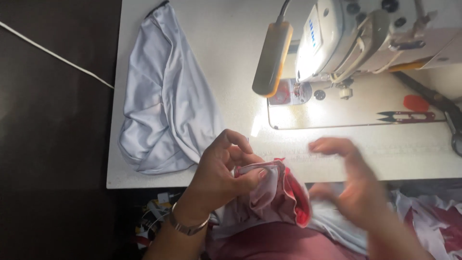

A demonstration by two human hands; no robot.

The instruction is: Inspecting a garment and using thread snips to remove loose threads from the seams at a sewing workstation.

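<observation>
My left hand [219, 168] pinches a bunched piece of pale grey and red fabric [274, 192] at the near edge of the white sewing table [231, 53]. A metal bracelet sits on that wrist. My right hand [351, 183] hovers just right of the fabric, blurred by motion, fingers spread and holding nothing. More of the same cloth drapes over my lap below.
A white sewing machine [365, 33] with a lit lamp [272, 58] stands at the back right. A pile of light grey fabric [163, 101] lies at the table's left. Thread snips [406, 116] and a red disc [416, 102] rest on the machine bed.
</observation>
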